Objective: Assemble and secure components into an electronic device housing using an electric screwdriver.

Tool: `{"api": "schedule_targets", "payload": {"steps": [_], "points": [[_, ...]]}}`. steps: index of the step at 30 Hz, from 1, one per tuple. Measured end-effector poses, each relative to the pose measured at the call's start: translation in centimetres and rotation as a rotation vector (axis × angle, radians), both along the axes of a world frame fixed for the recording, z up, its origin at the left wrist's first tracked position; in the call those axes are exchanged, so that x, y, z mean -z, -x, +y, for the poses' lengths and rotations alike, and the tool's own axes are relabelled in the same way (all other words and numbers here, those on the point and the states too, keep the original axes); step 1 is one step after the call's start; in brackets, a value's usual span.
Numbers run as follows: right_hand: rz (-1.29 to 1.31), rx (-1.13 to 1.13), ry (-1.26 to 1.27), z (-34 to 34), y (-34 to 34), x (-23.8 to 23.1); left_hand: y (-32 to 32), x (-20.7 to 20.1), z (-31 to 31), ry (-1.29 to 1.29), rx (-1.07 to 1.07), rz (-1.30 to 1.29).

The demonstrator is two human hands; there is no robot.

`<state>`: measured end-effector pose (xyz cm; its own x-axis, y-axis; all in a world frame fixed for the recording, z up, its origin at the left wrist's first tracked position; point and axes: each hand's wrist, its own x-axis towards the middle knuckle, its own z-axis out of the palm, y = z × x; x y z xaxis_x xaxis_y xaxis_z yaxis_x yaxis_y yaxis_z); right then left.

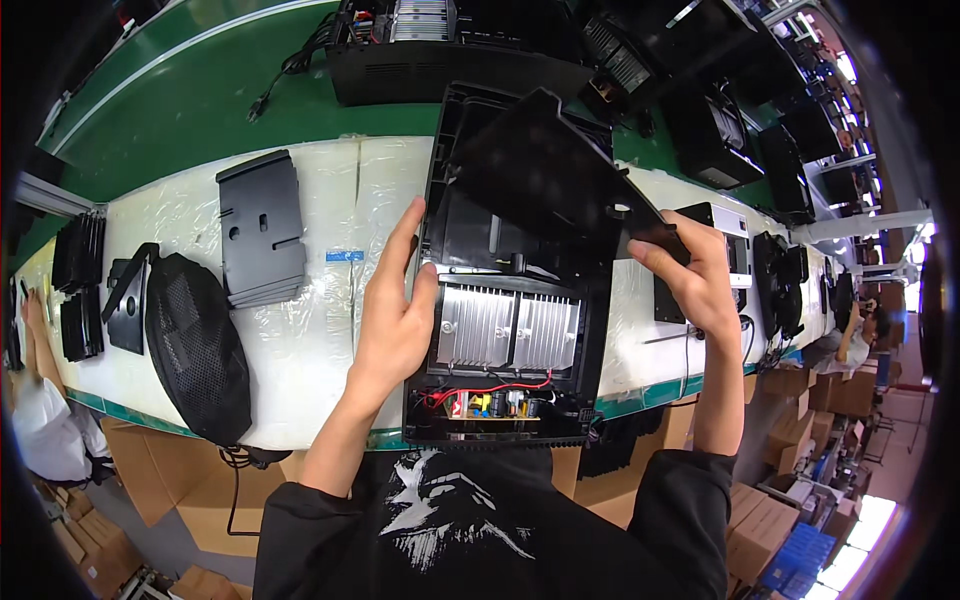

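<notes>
A black plastic housing [590, 360] stands in front of me at the near edge of the bench. Inside its near half lie two silver finned heat sinks [475, 325], with red wires and a small circuit board [495, 405] below them. My left hand [395, 315] grips the housing's left wall, thumb on the rim. My right hand [695, 275] is closed on the right corner of a thin black plastic panel [545, 165]. The panel is tilted over the housing's far half and hides part of its inside.
Left on the white-covered bench are a stack of dark flat plates [262, 230] and a black mesh-faced oval object [200, 345]. Beyond, an open black case [450, 75] rests on a green surface. Another person's hand [35, 315] shows far left. Cardboard boxes [190, 490] stand below.
</notes>
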<state>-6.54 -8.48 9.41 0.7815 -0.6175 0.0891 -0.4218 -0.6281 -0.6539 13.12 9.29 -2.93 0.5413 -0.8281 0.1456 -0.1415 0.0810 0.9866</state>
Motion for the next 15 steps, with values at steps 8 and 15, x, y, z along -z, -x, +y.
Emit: {"api": "schedule_targets", "payload": {"steps": [8, 15], "points": [[0.054, -0.149, 0.141, -0.1, -0.2, 0.0, 0.7, -0.7, -0.5, 0.078, -0.028, 0.135], [0.145, -0.258, 0.194, 0.1, -0.9, -0.7, 0.3, 0.0, -0.2, 0.036, -0.01, 0.084]]}}
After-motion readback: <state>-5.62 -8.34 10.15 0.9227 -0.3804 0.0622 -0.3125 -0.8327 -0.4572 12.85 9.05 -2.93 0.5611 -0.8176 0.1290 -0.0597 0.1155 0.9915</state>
